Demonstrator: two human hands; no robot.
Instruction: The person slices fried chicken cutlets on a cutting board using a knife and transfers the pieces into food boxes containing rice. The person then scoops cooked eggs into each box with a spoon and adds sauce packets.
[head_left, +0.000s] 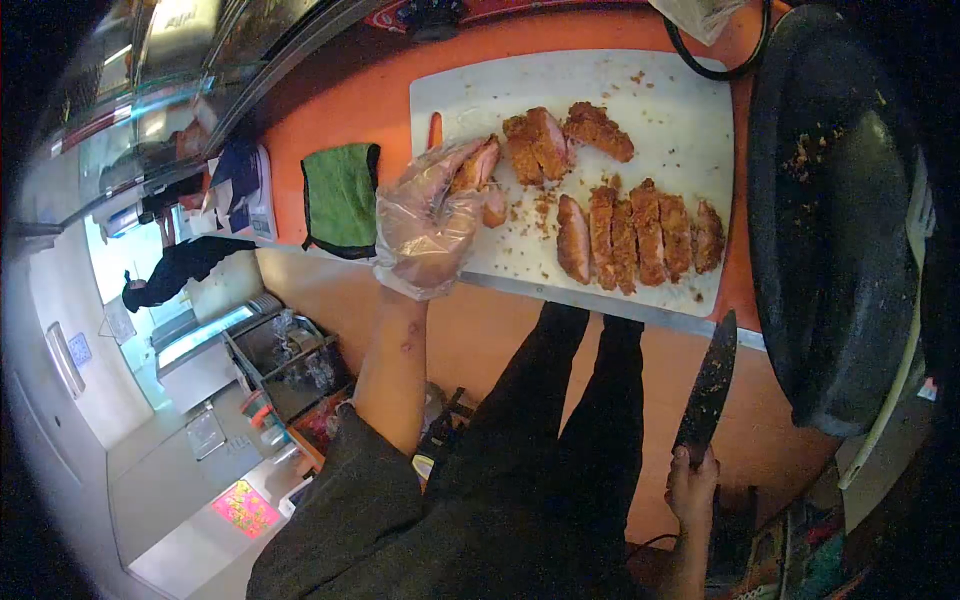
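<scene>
My left hand (428, 228), in a clear plastic glove, is closed around a slice of fried chicken cutlet (478, 168) over the left side of the white cutting board (450, 92). More sliced cutlet (640, 235) lies in a row at the board's near right. Further cut pieces (540, 145) rest behind it, with crumbs scattered around. Down at the lower right, off the board, my right hand (693, 485) grips a knife (708, 385) by its handle. The knife's dark blade points up toward the board's near edge and has crumbs on it.
A green cloth (340, 200) with a dark border lies left of the board on the orange counter (285, 130). A large black tray (830, 230) holding crumbs stands at the right. Another person (185, 270) in dark clothes is far left, beyond a crate (285, 360).
</scene>
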